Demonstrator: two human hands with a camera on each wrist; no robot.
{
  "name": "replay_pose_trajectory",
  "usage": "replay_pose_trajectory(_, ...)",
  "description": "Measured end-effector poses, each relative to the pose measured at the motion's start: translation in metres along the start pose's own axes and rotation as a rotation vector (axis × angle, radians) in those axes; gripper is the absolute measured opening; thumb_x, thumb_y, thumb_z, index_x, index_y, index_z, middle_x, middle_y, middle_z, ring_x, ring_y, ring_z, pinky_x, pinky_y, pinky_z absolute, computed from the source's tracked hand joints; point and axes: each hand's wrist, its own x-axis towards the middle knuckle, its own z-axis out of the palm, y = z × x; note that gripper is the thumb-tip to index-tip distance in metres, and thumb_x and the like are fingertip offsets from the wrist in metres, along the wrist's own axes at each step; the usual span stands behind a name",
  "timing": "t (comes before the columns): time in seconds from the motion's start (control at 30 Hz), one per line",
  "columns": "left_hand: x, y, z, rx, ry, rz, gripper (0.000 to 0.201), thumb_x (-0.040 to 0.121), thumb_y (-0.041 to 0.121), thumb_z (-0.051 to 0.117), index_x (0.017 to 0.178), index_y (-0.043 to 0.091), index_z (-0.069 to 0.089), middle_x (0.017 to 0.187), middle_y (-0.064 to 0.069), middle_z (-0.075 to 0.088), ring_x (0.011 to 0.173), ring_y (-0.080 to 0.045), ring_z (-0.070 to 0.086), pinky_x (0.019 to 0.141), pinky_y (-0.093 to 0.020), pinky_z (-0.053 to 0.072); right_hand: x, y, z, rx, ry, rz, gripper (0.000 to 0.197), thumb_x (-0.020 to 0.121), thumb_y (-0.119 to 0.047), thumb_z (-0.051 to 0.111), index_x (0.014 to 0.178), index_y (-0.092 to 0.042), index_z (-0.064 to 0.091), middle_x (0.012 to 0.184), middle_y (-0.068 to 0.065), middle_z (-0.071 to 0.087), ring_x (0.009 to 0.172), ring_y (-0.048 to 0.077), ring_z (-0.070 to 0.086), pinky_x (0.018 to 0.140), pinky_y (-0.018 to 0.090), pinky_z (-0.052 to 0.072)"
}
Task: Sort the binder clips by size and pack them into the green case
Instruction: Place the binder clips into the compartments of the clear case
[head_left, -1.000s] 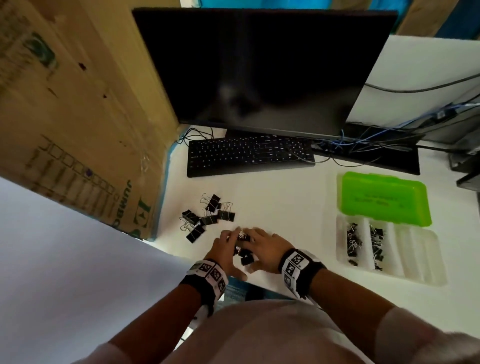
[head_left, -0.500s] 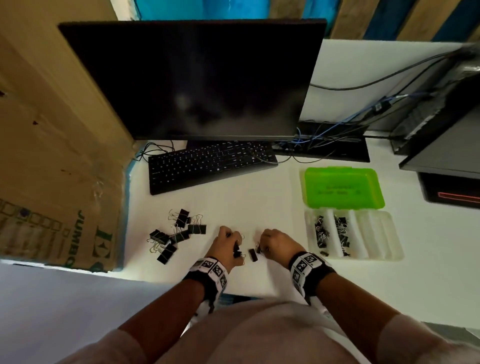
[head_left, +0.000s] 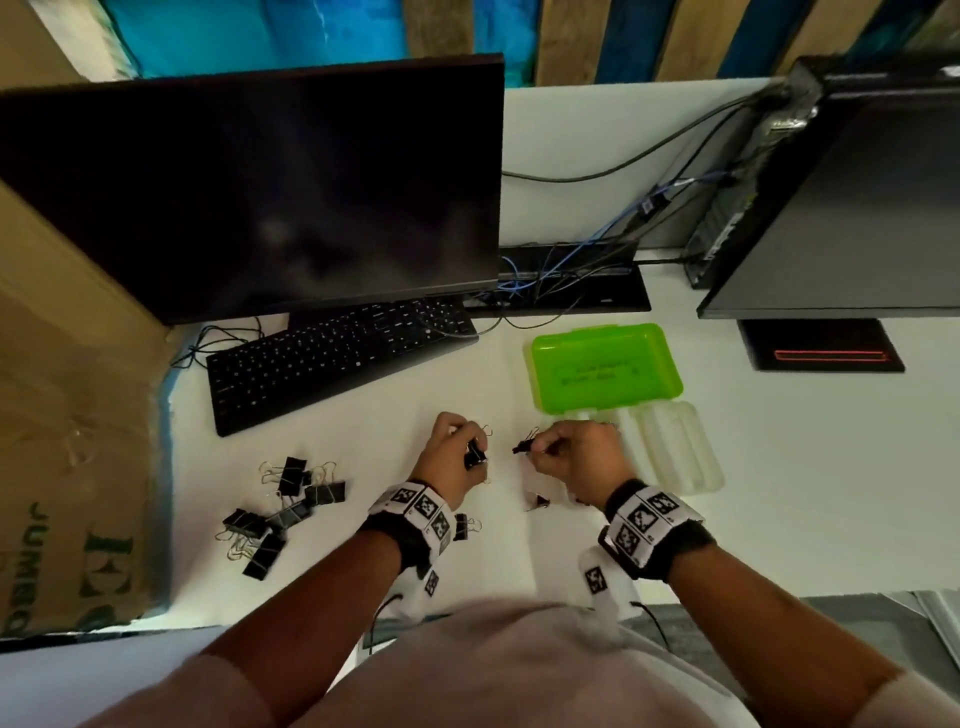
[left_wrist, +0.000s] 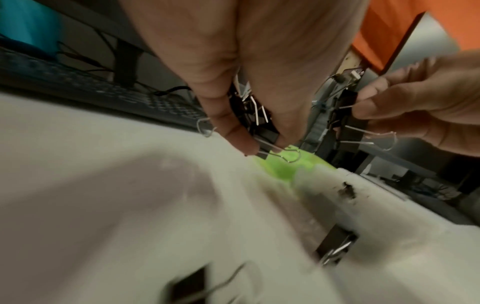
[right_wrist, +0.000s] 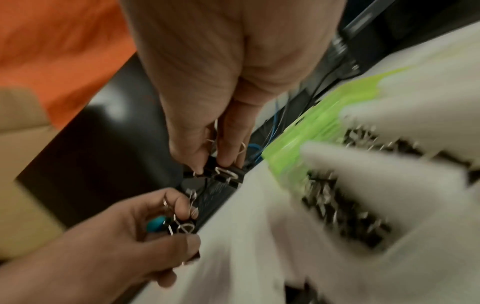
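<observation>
White table (head_left: 779, 519) is carrying everything, with a dark monitor (head_left: 260, 197) and keyboard (head_left: 337, 358) lying beyond the hands. Left hand (head_left: 452, 457) is gripping a bunch of black binder clips (left_wrist: 255, 121), while the right hand (head_left: 576, 457) is pinching another clip (head_left: 523, 447) just beside it. Green case (head_left: 605, 366) is sitting open just beyond the right hand; a loose pile of clips (head_left: 283, 506) is lying well to the left of the left hand.

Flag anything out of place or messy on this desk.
Nothing looks damaged or spilled. Loose binder clips lie in a jumbled heap at the desk's left, not yet sorted, and single clips lie near the wrists. The green case lies open. Left hand and right hand each hold clips.
</observation>
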Motion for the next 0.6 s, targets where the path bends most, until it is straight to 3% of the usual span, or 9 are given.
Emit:
replay_pose_trajectory(0.13,0.027,0.053,0.018,-0.028,-0.036,0.126,0.027,0.077,0.001,0.068,0.083,0.022,0.053,0.11,0.006,0.037,0.079,-0.014,0.055,0.076,-0.011,0.042,0.0,0.028,-0.06,0.114,0.225,0.16,0.011,0.071,-0.014,0.078,0.07,-0.021,0.071,0.069,-0.007,0.069,0.057,-0.011,0.059,0.064,0.003,0.047)
replay_pose_trajectory(0.23,0.044,0.087,0.041,-0.008,-0.068,0.189,0.02,0.077,0.007,0.068,0.088,0.019,0.056,0.115,0.004,0.038,0.093,-0.011,0.05,0.081,-0.013,0.035,-0.006,0.053,-0.093,0.12,0.329,0.298,0.007,0.071,-0.019,0.079,0.069,-0.02,0.072,0.069,-0.005,0.071,0.065,0.0,0.064,0.074,0.017,0.05)
replay_pose_trajectory(0.3,0.051,0.107,0.057,0.006,-0.1,0.214,0.02,0.078,0.008,0.068,0.09,0.017,0.056,0.118,0.001,0.039,0.096,-0.011,0.047,0.081,-0.013,0.033,-0.012,0.068,-0.102,0.122,0.331,0.37,0.006,0.071,-0.021,0.078,0.07,-0.018,0.072,0.071,-0.001,0.072,0.073,0.012,0.067,0.077,0.023,0.05)
replay_pose_trajectory(0.43,0.064,0.138,0.086,0.005,-0.146,0.237,0.02,0.077,0.006,0.068,0.093,0.013,0.057,0.118,-0.003,0.04,0.094,-0.01,0.045,0.083,-0.014,0.035,-0.014,0.093,-0.099,0.113,0.278,0.412,0.007,0.075,-0.027,0.073,0.07,-0.025,0.07,0.074,0.003,0.075,0.077,0.019,0.07,0.084,0.035,0.055)
replay_pose_trajectory(0.5,0.069,0.149,0.098,0.017,-0.165,0.231,0.022,0.077,0.008,0.07,0.094,0.013,0.057,0.117,-0.003,0.041,0.093,-0.011,0.045,0.081,-0.013,0.033,-0.015,0.099,-0.097,0.093,0.217,0.42,0.01,0.078,-0.029,0.07,0.087,-0.025,0.07,0.081,0.005,0.076,0.081,0.02,0.07,0.087,0.036,0.054)
replay_pose_trajectory(0.6,0.074,0.157,0.109,0.034,-0.199,0.22,0.023,0.078,0.01,0.072,0.095,0.013,0.057,0.117,-0.002,0.04,0.091,-0.012,0.047,0.08,-0.012,0.033,-0.018,0.105,-0.1,0.098,0.176,0.404,0.026,0.08,-0.015,0.064,0.105,-0.018,0.068,0.099,0.008,0.073,0.088,0.022,0.07,0.088,0.041,0.055)
